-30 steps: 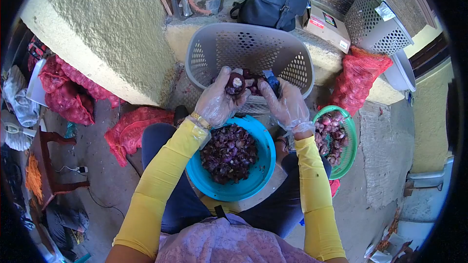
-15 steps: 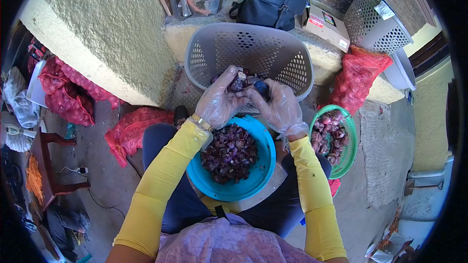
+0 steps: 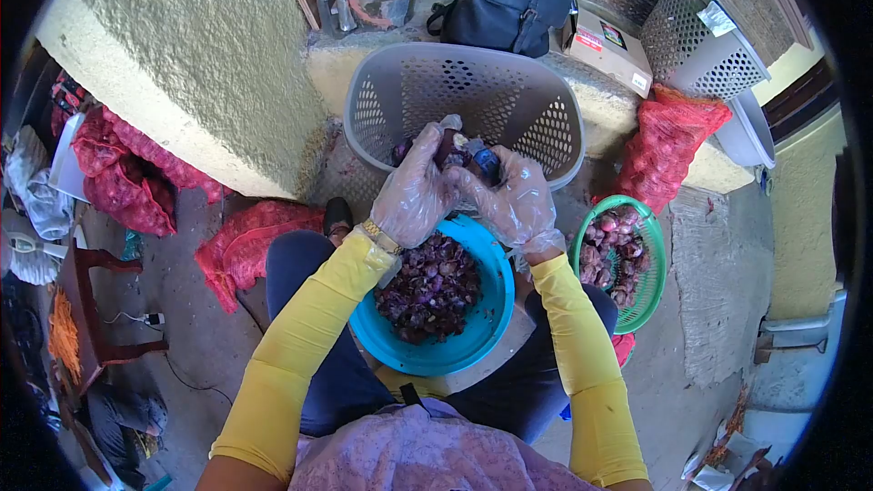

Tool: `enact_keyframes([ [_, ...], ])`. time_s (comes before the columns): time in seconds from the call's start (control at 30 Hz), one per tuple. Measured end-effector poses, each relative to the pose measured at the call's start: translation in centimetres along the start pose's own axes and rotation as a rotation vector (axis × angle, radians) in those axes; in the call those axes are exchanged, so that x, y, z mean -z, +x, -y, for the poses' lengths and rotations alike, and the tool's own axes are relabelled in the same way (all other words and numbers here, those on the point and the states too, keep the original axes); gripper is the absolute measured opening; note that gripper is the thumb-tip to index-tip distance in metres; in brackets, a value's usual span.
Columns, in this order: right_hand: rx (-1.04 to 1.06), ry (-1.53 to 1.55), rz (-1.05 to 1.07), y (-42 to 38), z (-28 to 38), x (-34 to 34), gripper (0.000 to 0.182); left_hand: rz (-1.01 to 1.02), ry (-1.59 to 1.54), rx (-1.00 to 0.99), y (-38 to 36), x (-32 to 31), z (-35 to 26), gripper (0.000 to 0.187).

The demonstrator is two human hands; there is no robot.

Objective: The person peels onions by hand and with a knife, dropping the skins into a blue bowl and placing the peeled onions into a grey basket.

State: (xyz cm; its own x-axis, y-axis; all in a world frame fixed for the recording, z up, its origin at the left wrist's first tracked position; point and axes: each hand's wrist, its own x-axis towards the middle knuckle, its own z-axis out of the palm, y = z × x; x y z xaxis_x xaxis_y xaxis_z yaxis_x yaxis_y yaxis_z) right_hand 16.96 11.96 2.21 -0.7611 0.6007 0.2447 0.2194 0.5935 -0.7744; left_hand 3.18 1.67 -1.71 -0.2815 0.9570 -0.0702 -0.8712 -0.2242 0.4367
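My left hand (image 3: 411, 195), in a clear plastic glove, is closed around a small red onion (image 3: 455, 153) just above the grey perforated basket (image 3: 409, 59). Close against it, my right hand (image 3: 520, 205), gloved too, grips a dark blue, rounded thing (image 3: 487, 164) at the onion's side; its full shape is hidden by my fingers. Some purple onions show inside the basket behind my hands. Below my wrists, between my legs, sits a turquoise basin (image 3: 496, 327) that holds a heap of purple onion skins and bulbs (image 3: 427, 291).
A green basket (image 3: 658, 277) of red onions stands by my right knee. Red mesh sacks of onions lie on the left (image 3: 264, 241) and upper right (image 3: 668, 150). Behind the grey basket, a black backpack (image 3: 509, 0) and a cardboard box (image 3: 605, 50) rest on a ledge.
Both hands have shifted slightly, and my left fingers now cover more of the onion. The blue thing has turned and shows more of its surface.
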Motion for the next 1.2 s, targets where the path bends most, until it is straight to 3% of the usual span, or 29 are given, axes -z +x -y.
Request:
enact_keyframes([
  [0.2, -0.155, 0.319, 0.030, -0.1, -0.7, -1.1, 0.032, 0.001, 0.145, -0.113, -0.1, -0.7, 0.7, 0.040],
  [0.53, -0.156, 0.517, 0.048, -0.2, -1.9, -1.8, 0.017, -0.011, 0.174, -0.178, 0.3, 0.4, 0.6, 0.040],
  [0.73, -0.036, 0.327, -0.040, 0.1, -1.7, -1.4, 0.025, 0.018, 0.075, -0.121, 0.4, 0.5, 0.1, 0.041],
  [0.8, 0.053, 0.057, -0.021, 0.0, -0.4, 0.1, 0.033, 0.018, 0.067, -0.125, 0.1, 0.1, -0.3, 0.040],
  [0.9, 0.056, -0.076, -0.001, -0.1, 0.6, 1.0, 0.033, 0.013, 0.049, -0.152, 0.0, -0.6, -0.3, 0.040],
  [1.2, 0.088, -0.079, 0.033, 0.1, -0.1, 0.7, 0.035, 0.060, 0.118, -0.150, 0.1, 0.0, -0.4, 0.043],
])
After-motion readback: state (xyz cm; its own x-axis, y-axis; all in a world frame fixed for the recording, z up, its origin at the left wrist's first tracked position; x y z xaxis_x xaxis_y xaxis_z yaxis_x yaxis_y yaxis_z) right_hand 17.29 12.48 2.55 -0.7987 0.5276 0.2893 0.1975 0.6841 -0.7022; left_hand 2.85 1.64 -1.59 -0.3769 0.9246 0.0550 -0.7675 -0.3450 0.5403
